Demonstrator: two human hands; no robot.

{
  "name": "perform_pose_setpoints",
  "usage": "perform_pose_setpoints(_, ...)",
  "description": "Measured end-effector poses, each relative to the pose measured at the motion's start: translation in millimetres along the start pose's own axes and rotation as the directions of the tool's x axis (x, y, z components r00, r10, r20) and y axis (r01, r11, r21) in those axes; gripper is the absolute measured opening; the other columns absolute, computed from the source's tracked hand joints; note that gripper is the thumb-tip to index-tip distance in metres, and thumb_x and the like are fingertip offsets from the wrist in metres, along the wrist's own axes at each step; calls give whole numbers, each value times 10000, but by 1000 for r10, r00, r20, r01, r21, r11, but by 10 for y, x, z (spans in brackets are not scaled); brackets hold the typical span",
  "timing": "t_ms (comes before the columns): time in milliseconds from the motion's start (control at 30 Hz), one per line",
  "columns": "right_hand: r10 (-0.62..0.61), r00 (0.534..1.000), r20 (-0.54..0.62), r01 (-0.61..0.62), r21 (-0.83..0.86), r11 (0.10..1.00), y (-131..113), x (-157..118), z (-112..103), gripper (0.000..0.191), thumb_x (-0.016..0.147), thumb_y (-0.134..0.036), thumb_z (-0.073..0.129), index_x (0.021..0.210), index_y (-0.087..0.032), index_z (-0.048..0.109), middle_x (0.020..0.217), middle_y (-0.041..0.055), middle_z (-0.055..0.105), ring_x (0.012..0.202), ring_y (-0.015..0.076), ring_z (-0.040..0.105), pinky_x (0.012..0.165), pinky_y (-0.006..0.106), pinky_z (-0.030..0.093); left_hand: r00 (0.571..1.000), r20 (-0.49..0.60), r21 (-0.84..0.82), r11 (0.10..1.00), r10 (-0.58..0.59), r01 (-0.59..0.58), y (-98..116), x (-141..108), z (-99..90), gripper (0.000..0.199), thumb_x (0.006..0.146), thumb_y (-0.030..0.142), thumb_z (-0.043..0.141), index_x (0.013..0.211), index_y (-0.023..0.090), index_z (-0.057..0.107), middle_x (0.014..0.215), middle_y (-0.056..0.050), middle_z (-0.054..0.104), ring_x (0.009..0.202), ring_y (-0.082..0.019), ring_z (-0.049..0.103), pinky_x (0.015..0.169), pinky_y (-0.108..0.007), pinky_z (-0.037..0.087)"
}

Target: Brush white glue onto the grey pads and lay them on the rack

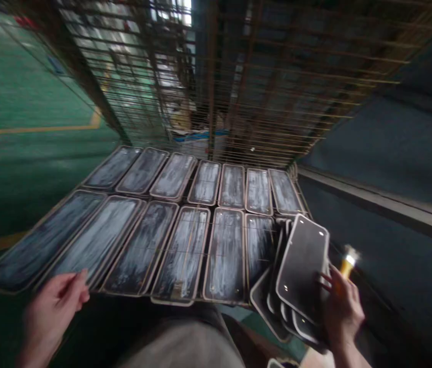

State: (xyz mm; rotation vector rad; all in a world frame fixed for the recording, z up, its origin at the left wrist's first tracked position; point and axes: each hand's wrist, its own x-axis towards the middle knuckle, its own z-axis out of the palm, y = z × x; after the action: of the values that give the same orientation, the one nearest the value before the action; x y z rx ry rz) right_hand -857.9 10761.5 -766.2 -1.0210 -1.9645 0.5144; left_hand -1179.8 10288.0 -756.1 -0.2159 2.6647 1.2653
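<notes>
My right hand [342,306] grips a paintbrush [346,263] with a yellow handle, bristles pointing up and away. Its fingertips also touch the edge of a dark rectangular plate [304,266] with rounded corners and a pale rim. That plate tops a loose, fanned stack of several similar plates [264,301]. At the lower left, my left hand [61,306] has curled fingers, thumb pressed against them, and nothing visible inside. It hovers by the near edge of a white-streaked plate [97,240]. Two rows of such plates lie on a wire rack, including a streaked plate [223,255] near the middle.
A tall wire-mesh frame [212,76] rises behind the rows. On the right runs a dark grey wall [400,143] with a pale ledge. Green floor [28,102] with yellow lines spreads to the left. My knee [185,342] is close below the rack's front edge.
</notes>
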Motion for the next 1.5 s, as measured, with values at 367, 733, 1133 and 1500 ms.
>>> perform_pose_setpoints(367,-39,999,19,37,96,995,-148,100,-478,319,941,-313,475,1223,-188,555,942,73,697,763,220,699,692,383,598,246,894,-365,927,375,-84,1255,-1300,2199,309,856,469,504,962,179,477,675,26,554,466,-112,572,382,-193,408)
perform_pose_setpoints(733,-91,991,97,86,57,995,-91,305,-371,276,954,-267,461,1209,-214,549,899,29,708,745,163,697,701,291,584,376,743,-392,816,553,-425,2056,-1390,3327,219,807,387,588,816,169,571,630,24,601,440,-86,529,441,-192,355)
perform_pose_setpoints(1133,-98,995,24,94,116,989,-42,155,-299,319,937,-178,445,1241,-223,532,995,49,685,831,177,686,727,321,585,455,598,-113,632,660,-767,2411,-1374,3806,433,703,631,642,741,202,600,628,15,590,557,-140,504,509,-252,233)
perform_pose_setpoints(1500,-41,999,6,39,176,984,76,-17,-208,340,927,-175,391,1231,-227,535,1067,80,638,883,202,670,740,373,586,428,686,-116,669,589,-734,2572,-1372,3823,220,789,374,620,697,177,658,698,-27,664,636,-154,579,564,-247,351)
